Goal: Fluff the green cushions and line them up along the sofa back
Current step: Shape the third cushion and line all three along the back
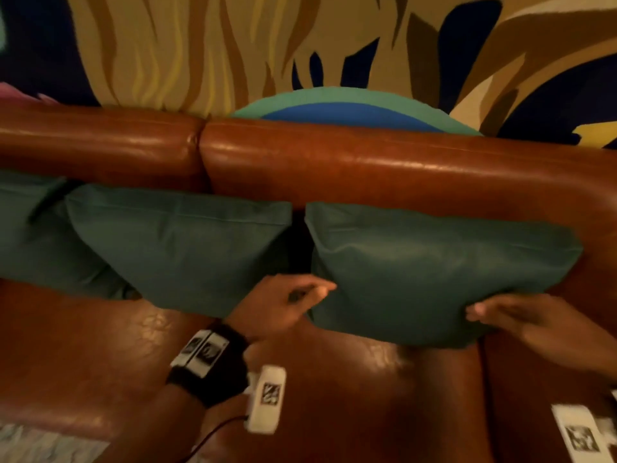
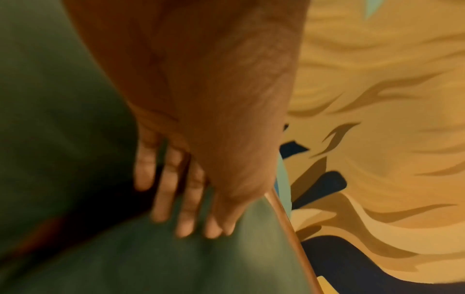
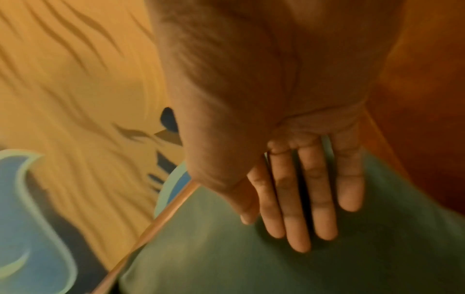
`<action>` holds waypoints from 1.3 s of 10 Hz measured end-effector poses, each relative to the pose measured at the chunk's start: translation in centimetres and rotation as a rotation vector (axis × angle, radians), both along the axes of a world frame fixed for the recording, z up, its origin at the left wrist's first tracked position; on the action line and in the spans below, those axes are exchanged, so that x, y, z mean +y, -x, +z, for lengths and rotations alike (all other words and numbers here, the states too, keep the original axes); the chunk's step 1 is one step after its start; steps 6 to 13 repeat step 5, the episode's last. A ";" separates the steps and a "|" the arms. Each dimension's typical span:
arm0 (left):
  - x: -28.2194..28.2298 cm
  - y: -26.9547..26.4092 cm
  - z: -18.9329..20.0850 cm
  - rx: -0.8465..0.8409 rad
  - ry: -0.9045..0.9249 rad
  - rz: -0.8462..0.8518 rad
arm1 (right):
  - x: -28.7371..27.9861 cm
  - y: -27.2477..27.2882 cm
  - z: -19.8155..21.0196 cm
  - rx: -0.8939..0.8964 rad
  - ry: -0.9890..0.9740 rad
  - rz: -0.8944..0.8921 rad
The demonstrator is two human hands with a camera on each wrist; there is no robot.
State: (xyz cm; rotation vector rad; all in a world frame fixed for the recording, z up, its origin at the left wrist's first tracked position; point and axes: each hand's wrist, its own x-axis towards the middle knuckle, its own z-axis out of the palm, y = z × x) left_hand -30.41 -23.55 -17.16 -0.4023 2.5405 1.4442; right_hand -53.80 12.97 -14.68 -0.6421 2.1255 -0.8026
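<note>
Three green cushions lean against the brown leather sofa back (image 1: 367,162): a left cushion (image 1: 30,238), a middle cushion (image 1: 180,245) and a right cushion (image 1: 434,269). My left hand (image 1: 287,302) lies flat with straight fingers against the right cushion's lower left side (image 2: 201,258). My right hand (image 1: 521,315) presses its lower right side (image 3: 226,258) with straight fingers (image 3: 297,199). The cushion sits squeezed between both palms. Neither hand curls around the fabric.
The brown leather seat (image 1: 83,362) spreads below the cushions. A painted wall (image 1: 200,45) with tan, blue and green shapes rises behind the sofa. A narrow dark gap (image 1: 298,242) separates the middle and right cushions. Pale floor (image 1: 43,442) shows at bottom left.
</note>
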 end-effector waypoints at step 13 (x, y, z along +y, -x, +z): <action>-17.2 -10.0 2.1 -0.112 0.580 -0.068 | -13.0 -5.6 -2.8 0.075 -0.182 -0.289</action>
